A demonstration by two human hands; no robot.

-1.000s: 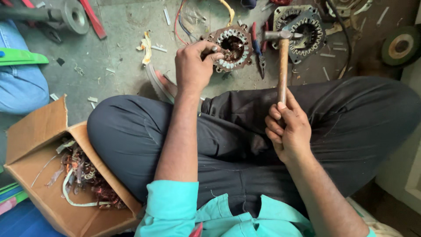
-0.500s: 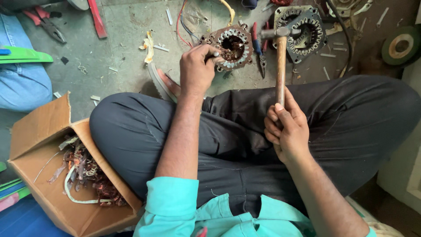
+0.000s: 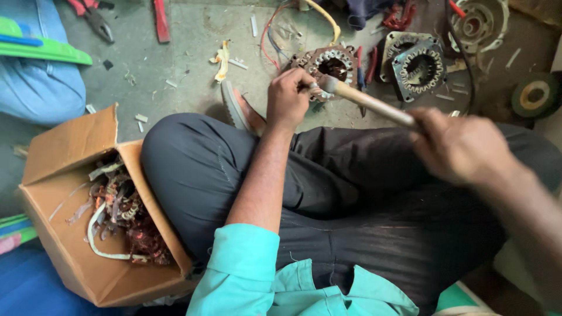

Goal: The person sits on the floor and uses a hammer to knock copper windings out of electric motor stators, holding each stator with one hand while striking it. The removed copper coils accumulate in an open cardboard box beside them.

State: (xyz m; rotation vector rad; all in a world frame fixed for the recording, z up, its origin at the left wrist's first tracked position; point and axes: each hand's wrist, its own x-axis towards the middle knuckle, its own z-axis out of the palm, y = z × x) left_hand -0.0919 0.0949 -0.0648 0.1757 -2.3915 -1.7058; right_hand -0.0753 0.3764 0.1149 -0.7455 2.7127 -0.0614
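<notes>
Concrete floor [image 3: 193, 52]; brown cardboard box [image 3: 70, 146] lower left, flaps open

Soft even daylight, faint shadows, right hand [image 3: 462, 146] motion-blurred, rest sharp

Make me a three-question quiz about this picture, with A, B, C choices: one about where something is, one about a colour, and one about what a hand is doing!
1. Where is the cardboard box?
A. On the person's lap
B. On the floor beside the person's left knee
C. On a shelf

2. What colour is the person's shirt sleeve?
A. Teal
B. Red
C. White

3. What is the right hand doing?
A. Resting open on the floor
B. Reaching into the box
C. Gripping a wooden hammer handle

Answers:
1 B, the box sits on the floor next to that knee, full of scrap wire.
2 A, the sleeve is plainly teal.
3 C, the fingers wrap the handle, whose head meets the round motor stator near the left hand.
</notes>
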